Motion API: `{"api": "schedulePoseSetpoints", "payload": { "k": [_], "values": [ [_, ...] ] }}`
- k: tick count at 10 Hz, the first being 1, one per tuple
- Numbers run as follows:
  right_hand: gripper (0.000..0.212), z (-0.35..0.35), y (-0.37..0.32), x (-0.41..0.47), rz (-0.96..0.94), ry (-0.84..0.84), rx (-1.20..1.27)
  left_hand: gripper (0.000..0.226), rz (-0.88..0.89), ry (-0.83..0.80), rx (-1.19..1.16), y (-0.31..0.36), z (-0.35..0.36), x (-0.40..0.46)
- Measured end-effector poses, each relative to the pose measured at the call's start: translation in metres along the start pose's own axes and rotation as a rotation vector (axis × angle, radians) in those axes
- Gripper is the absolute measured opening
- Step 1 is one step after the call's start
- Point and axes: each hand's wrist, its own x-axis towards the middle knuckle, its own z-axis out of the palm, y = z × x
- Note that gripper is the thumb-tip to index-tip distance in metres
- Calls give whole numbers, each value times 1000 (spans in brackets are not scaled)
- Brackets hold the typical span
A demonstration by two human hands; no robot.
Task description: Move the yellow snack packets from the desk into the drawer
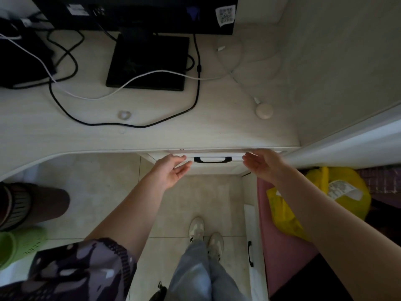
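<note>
The white drawer sits just under the desk's front edge, pushed in, with a black handle at its middle. My left hand is open, palm turned inward, just left of the handle. My right hand is open too, at the drawer front's right end. Neither hand holds anything. No yellow snack packets show on the white desk.
A black monitor on its base, black and white cables and a round white puck lie on the desk. A yellow bag and a pink panel stand at the right. A lower drawer handle shows below.
</note>
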Motion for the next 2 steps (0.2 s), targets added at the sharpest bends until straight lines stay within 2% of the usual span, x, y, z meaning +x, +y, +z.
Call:
{"api": "schedulePoseSetpoints", "payload": {
  "k": [1, 2],
  "values": [
    [14, 0, 3, -15, -31, 33, -39, 62, 58, -8, 198, 1, -1, -18],
    [12, 3, 7, -41, -89, 100, -166, 46, 160, -3, 374, -4, -3, -38]
  ]
}}
